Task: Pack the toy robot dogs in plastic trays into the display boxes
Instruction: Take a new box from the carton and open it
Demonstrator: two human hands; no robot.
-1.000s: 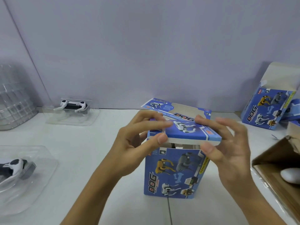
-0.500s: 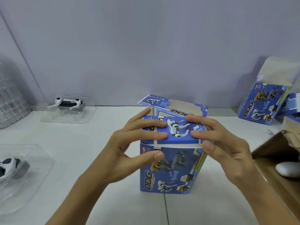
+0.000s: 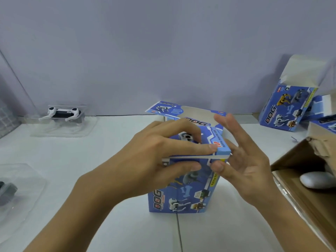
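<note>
A blue display box (image 3: 183,195) printed with robot dogs stands upright on the white table in front of me. My left hand (image 3: 156,160) lies across its top lid, fingers pressing the lid flat and thumb against the front face. At the box's right top corner is my right hand (image 3: 241,164); its thumb touches the front edge and its fingers are spread beside the lid. A white and black toy robot dog (image 3: 63,113) lies in a clear plastic tray (image 3: 60,128) at the back left. Another dog in a tray (image 3: 16,200) is at the left edge.
Behind the box lies another blue box (image 3: 178,111) with its flap open. An open display box (image 3: 289,106) stands at the back right. A brown carton (image 3: 307,179) holding a white rounded object sits at the right. Stacked clear trays (image 3: 7,117) are far left.
The lid has gone down onto the box. My left hand slid further across the top, and my right hand moved off the lid to the right corner with its fingers spread.
</note>
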